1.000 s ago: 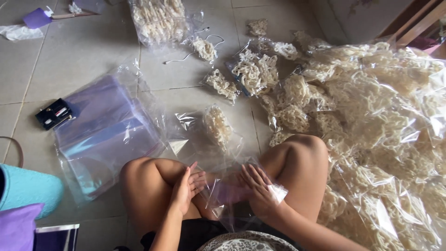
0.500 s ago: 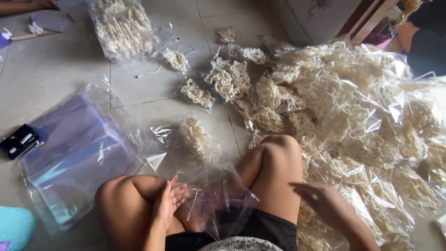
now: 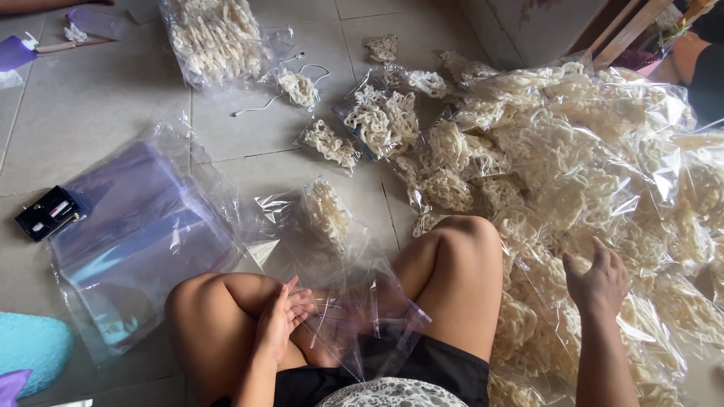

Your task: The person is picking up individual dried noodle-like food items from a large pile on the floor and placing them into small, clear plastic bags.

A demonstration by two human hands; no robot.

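I sit cross-legged on a tiled floor. My left hand (image 3: 283,316) pinches the edge of an empty clear plastic bag (image 3: 362,309) that lies across my lap between my knees. My right hand (image 3: 599,279) hovers with fingers apart over a big heap of pale curly crackers (image 3: 603,173) mixed with clear bags at my right, holding nothing. A partly filled bag of crackers (image 3: 326,211) stands on the floor just beyond my knees.
A stack of flat clear bags (image 3: 136,234) lies at my left, with a small black device (image 3: 47,213) beside it. A full bag of crackers (image 3: 215,34) and loose cracker clusters (image 3: 381,117) sit farther out. Another person's limb (image 3: 697,60) shows at top right.
My right hand left the bag in my lap and swung out right over the cracker heap. My left hand stayed on the bag. The view shifted right.
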